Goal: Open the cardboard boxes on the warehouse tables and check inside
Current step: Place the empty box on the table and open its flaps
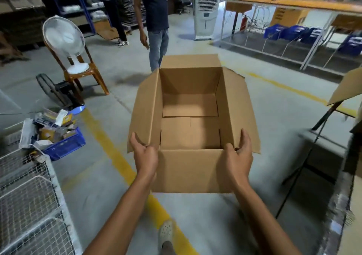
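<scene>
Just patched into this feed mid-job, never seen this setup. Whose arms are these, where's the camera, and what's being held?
There is no machine here: these are a person's two bare arms, seen from one wide-angle camera worn on their head, looking forward and down. The left hand and right hand each grip a near corner of an open cardboard box. Its flaps are spread and the inside looks empty. It is held above the concrete floor, which has a yellow line, and is not resting on a table. At left sit a blue crate of clutter and a white fan on a chair. Another person stands beyond the box.
</scene>
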Demonstrator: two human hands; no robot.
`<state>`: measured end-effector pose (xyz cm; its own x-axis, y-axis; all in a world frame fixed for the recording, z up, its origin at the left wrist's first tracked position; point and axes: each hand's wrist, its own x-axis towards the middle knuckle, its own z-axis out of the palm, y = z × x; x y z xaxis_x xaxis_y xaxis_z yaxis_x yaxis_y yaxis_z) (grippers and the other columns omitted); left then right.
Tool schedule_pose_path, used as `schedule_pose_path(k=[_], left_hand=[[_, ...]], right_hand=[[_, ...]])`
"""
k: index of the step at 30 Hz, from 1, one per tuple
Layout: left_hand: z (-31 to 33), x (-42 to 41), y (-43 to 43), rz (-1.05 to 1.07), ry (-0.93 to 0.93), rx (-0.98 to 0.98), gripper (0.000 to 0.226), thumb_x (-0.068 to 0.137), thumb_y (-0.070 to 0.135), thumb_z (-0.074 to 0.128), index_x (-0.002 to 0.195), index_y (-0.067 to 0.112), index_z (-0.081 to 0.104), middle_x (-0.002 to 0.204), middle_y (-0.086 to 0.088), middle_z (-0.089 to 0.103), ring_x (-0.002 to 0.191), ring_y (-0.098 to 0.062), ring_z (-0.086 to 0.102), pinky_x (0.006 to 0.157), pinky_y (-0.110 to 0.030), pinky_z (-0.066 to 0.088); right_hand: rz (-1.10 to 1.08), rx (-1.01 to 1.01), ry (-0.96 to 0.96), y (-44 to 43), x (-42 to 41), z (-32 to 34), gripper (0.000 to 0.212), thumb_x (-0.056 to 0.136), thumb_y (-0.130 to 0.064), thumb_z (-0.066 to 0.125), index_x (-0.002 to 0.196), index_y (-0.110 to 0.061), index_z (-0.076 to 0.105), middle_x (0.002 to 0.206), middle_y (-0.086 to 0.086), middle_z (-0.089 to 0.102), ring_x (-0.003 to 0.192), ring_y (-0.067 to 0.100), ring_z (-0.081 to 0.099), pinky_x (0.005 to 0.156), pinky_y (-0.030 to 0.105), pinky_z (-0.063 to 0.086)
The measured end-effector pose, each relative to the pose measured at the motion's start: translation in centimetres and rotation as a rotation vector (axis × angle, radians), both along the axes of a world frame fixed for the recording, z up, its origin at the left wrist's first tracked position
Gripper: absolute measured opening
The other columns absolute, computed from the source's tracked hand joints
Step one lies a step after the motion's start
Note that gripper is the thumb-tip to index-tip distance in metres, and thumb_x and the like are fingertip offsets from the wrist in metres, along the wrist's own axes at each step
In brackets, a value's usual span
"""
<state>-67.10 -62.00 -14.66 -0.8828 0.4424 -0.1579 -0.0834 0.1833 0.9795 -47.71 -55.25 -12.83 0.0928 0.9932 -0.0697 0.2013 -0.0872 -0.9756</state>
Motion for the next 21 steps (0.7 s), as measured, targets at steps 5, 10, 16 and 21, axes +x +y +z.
schedule_pose_path(k=[5,10,16,21], left_hand=[[2.8,-6.9,10.2,-0.166,0.038,0.040,0.077,0.091,0.001,0.049,0.157,0.026,0.019,0.123,0.007,0.048,0.106,-0.017,0.050,0.089,-0.028,0.037],[7.1,-11.7,18.2,-0.273,0.094,0.120,0.075,0.092,0.001,0.050,0.156,0.026,0.020,0.128,0.006,0.048,0.107,-0.018,0.049,0.097,-0.031,0.041],[11.2,-12.2,27.3,-0.420,0.111,0.236,0.078,0.091,-0.003,0.050,0.157,0.026,0.020,0.133,0.011,0.040,0.111,-0.010,0.044,0.093,-0.022,0.033],[13.3,-9.7,34.8,-0.568,0.066,0.346,0.081,0.089,-0.008,0.049,0.157,0.027,0.021,0.123,0.021,0.050,0.088,0.010,0.053,0.093,-0.026,0.039]], right_hand=[[-0.129,0.092,0.022,7.5,-5.8,1.9,0.066,0.095,-0.001,0.052,0.156,-0.014,0.029,0.120,0.000,0.052,0.085,0.002,0.055,0.073,0.004,0.028],[-0.232,0.196,0.012,13.9,-10.4,4.9,0.066,0.094,-0.003,0.053,0.155,-0.015,0.031,0.109,0.000,0.050,0.067,0.010,0.048,0.077,0.013,0.031],[-0.376,0.341,0.034,19.9,-10.4,8.6,0.070,0.091,0.001,0.054,0.155,-0.016,0.030,0.115,0.003,0.055,0.075,-0.001,0.049,0.081,0.014,0.035],[-0.442,0.500,0.027,25.0,-8.0,10.7,0.074,0.091,0.007,0.053,0.156,-0.012,0.023,0.129,-0.023,0.035,0.088,-0.034,0.043,0.074,-0.002,0.036]])
